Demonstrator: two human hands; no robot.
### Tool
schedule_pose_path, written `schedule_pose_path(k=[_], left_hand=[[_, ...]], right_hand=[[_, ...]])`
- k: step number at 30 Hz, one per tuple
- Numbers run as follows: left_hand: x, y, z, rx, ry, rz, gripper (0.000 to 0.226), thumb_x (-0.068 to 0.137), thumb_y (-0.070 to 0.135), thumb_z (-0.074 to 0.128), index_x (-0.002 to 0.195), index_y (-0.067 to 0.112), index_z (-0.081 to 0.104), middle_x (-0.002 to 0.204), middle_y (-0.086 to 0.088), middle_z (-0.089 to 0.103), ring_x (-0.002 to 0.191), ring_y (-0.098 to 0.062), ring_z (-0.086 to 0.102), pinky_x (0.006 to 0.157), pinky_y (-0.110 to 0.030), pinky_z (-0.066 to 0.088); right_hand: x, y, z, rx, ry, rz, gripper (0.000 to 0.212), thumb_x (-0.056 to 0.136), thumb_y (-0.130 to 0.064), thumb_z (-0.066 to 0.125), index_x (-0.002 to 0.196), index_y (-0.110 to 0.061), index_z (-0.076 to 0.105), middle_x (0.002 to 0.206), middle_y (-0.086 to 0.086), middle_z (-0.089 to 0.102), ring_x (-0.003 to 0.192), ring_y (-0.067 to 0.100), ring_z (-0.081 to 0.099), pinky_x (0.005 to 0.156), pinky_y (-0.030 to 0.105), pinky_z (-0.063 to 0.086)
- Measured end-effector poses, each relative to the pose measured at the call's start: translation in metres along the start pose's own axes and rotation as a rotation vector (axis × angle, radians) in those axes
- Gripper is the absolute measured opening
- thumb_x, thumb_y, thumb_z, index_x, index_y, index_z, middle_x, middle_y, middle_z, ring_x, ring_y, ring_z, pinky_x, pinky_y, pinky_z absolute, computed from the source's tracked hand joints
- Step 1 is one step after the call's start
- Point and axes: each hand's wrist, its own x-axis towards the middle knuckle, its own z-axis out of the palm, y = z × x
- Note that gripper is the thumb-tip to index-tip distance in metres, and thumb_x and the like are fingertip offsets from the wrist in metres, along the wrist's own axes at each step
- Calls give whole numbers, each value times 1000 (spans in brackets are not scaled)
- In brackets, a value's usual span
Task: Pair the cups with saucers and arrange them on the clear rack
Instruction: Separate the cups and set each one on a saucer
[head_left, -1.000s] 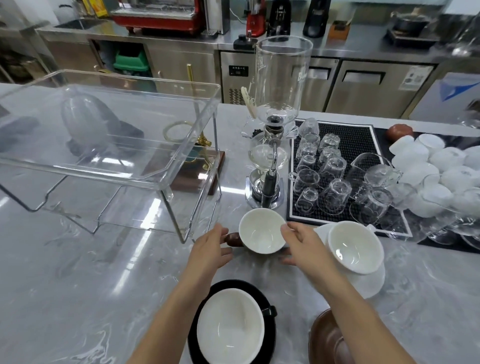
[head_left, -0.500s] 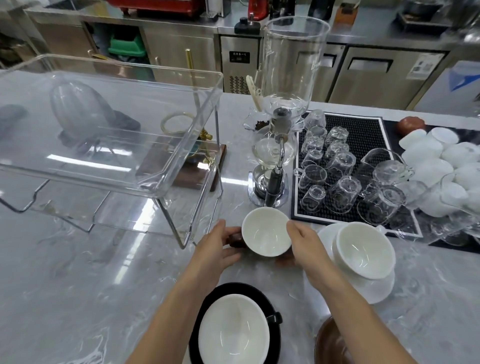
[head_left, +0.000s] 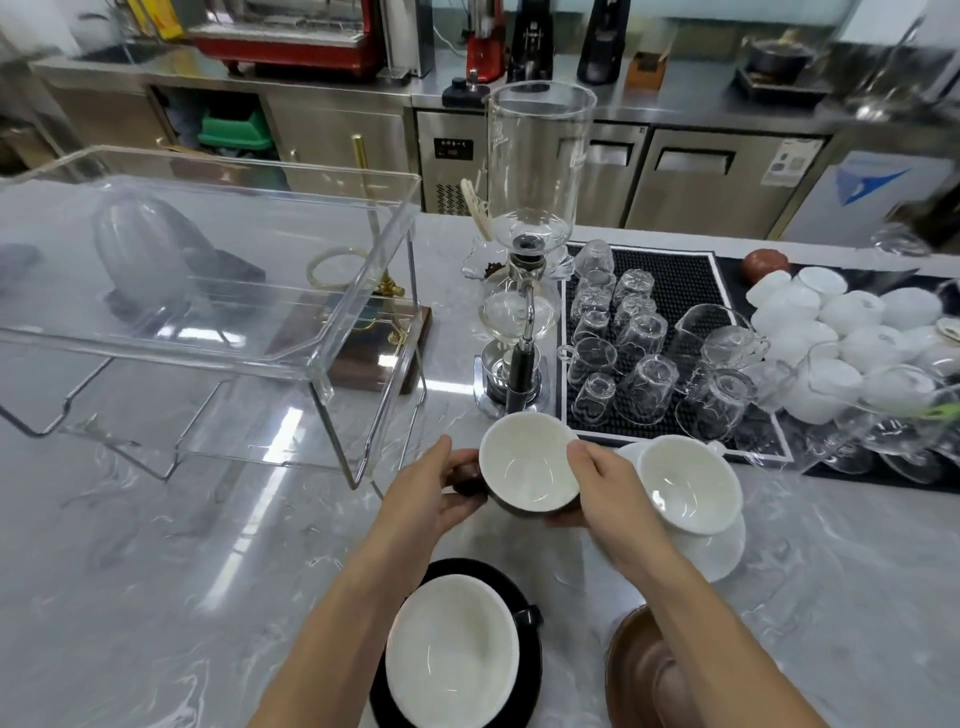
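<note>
Cup (head_left: 527, 470) (brown outside) gripped between left hand (head_left: 428, 493), right hand (head_left: 605, 486).

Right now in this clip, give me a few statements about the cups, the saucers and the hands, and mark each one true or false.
1. Both hands, left and right, hold the brown cup. True.
2. The clear rack already holds a cup. False: no cup or saucer is on it.
3. The white cup sits on a white saucer. True.
4. The black saucer is bare. False: a cup with a black handle sits on it.
5. The brown saucer carries a cup. False: none shows on it.
</note>
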Motion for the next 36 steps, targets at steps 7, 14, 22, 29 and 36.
schedule_pose_path(k=[7,14,22,29,36], left_hand=[[-31,-1,14,-23,-72,54,46,108,33,43,93,10,80,105,-18,71,97,-31,78,84,-32,63],[-56,-12,32,16,-106,70,45,107,29,44,94,6,80,95,-14,72,93,-30,78,97,-43,58],[-85,-39,60,124,-171,113,22,97,11,60,98,4,80,90,-8,70,101,-39,74,99,-42,59],[-107,-79,77,149,-181,136,16,95,13,67,104,9,79,100,-11,81,97,-22,78,88,-31,63],[-123,-117,85,211,-92,143,14,92,10,70,98,17,80,96,-9,82,92,-21,78,85,-35,64]], right_hand=[[-31,-10,-23,28,25,-38,29,104,-29,45,89,-21,69,92,14,69,55,15,69,56,37,63],[-63,-6,-50,95,37,-31,28,104,-28,49,96,-12,70,84,12,67,52,15,66,56,36,63],[-94,7,-90,93,46,-34,26,103,-28,49,102,-16,72,105,28,65,69,28,63,59,40,63],[-114,35,-128,46,47,-15,37,104,-35,45,100,-9,71,108,30,65,80,29,68,68,34,57],[-129,58,-144,105,-17,60,30,104,-31,46,102,-17,72,110,27,65,78,28,66,61,44,64]])
